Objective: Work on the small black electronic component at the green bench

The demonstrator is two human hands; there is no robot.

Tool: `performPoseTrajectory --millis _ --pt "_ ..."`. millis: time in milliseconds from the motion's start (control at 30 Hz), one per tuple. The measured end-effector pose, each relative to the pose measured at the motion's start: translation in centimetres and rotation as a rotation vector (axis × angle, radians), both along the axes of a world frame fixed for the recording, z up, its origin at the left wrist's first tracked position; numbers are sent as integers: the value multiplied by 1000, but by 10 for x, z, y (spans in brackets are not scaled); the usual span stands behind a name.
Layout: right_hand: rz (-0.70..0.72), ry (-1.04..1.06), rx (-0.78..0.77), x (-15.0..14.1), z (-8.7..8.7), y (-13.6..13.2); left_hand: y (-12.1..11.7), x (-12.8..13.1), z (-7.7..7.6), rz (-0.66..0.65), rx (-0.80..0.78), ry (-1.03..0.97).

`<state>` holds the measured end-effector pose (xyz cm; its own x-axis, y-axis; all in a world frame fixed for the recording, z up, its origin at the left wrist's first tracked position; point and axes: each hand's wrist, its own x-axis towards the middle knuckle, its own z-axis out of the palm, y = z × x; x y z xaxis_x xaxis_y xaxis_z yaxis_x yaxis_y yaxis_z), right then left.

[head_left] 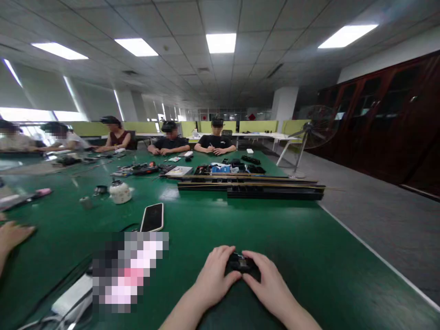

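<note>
Between my two hands, low at the front of the green table, is a small black object with a lighter, shiny patch in its middle. Its exact kind is too small and too covered to make out. My left hand curls around its left side, thumb at the near edge and fingers at the far edge. On the opposite side, my right hand grips it the same way. Both thumbs almost meet in front of it. A phone with a pale case lies farther off to the left.
A white power brick and cables lie at the left, by a blurred patch. Beyond are a white patterned pot and long black rails with thin rods. Another person's hand rests at the left edge. Several people sit across the table.
</note>
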<state>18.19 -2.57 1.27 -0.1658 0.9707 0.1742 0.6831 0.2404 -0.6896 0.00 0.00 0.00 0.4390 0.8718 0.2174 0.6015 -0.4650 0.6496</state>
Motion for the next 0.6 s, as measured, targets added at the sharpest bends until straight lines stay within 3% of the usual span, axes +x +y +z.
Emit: performPoseTrajectory --millis 600 --pt "-17 58 5 0 3 -1 -5 0 11 -31 41 15"
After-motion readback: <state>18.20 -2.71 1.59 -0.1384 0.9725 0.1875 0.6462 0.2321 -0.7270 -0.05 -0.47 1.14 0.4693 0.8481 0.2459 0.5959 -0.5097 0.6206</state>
